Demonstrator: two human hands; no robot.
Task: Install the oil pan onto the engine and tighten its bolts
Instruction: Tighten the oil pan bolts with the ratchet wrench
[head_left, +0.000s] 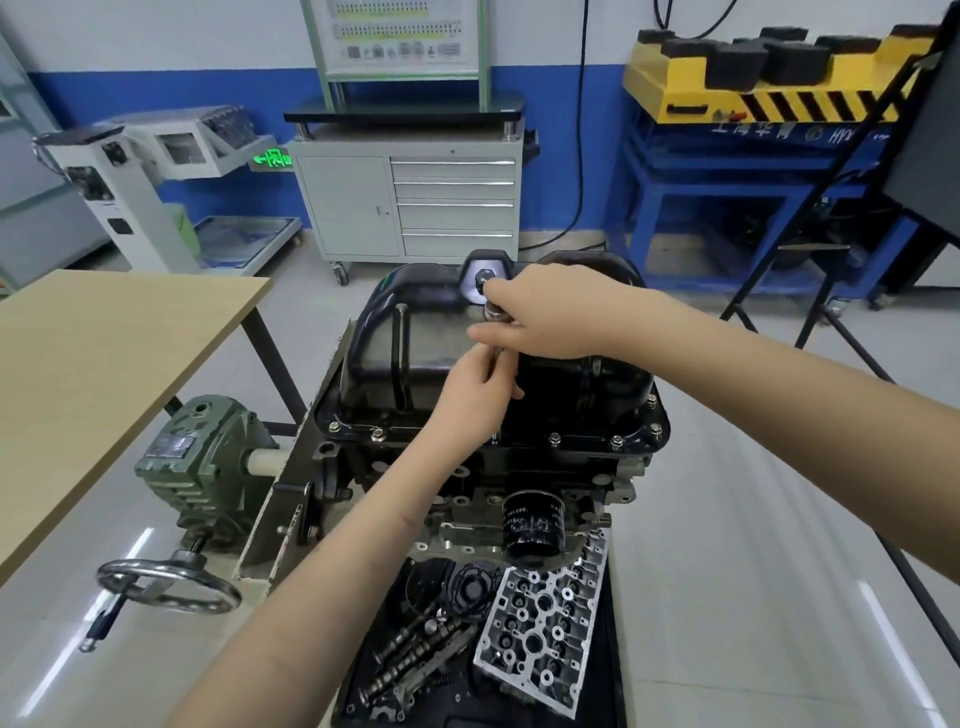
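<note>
On the engine stand at centre of the head view, the black oil pan (415, 358) sat on top of the upturned engine (467, 483), its flange lying along the block's upper edge. Bolts (555, 439) stood in a row along the pan's near flange edge, heads up. Right hand (540, 312) was over the pan's far half, fingers curled round the head of a metal ratchet tool (493, 312); the tool ran down from that hand toward the near flange. Left hand (475, 387) was just below and nearer, fingers pinching the tool's shaft, which was mostly hidden behind them. The shaft's lower tip showed just under the left hand, at the near flange edge between two bolts; whether it sat on a bolt could not be told. Both hands were above the pan's right-centre part, the pan directly beneath them, the two hands nearly touching each other.

Oil filter (535, 525) stuck out from the engine's near side, below the flange. Cylinder head (545, 623) lay tilted in a dark tray (358, 691) at the stand's near end, right side, with camshafts (410, 654) beside it on the left. Green gearbox (197, 467) with a handwheel (166, 584) sat at the stand's left side. Wooden table (104, 364) stood left, well apart from the hands. Grey drawer cabinet (410, 202) stood against the far wall.
</note>
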